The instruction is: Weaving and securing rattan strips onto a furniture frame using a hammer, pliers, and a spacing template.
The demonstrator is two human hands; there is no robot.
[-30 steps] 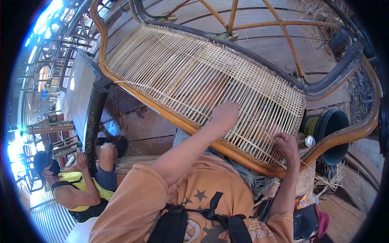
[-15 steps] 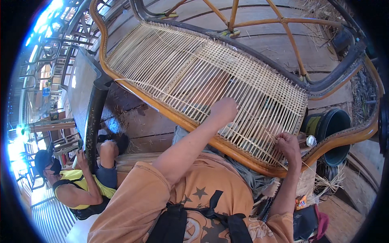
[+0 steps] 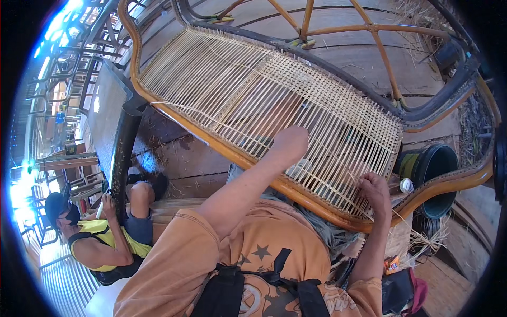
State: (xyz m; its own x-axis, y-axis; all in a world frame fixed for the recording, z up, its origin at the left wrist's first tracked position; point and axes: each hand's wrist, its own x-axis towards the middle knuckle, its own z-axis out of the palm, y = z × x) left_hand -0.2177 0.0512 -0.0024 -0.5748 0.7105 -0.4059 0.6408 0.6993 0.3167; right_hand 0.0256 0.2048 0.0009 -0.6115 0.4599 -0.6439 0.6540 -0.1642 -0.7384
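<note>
A long seat panel (image 3: 211, 100) of pale cane strands is strung in a curved brown rattan frame (image 3: 232, 151). Its strip along the far side and right end is closely woven; the rest shows parallel strands with gaps. Over the middle of the open strands my left hand (image 3: 292, 142) is closed in a fist, its fingertips mostly turned from view. Near the panel's right end, my right hand (image 3: 374, 191) pinches a thin cane strand (image 3: 346, 168) with bent fingers. That strand slants across the panel between both hands.
A dark bucket (image 3: 439, 179) lies tipped beyond the right end, by loose cane strips (image 3: 429, 240). At left a person in a yellow top (image 3: 100, 240) works beside a dark curved furniture leg (image 3: 123, 153). Thin rattan braces (image 3: 372, 27) rise at the far side.
My left hand has shifted very slightly, its fingers turned a little more out of sight. My right hand stays almost where it was. The person at left has moved their hands slightly.
</note>
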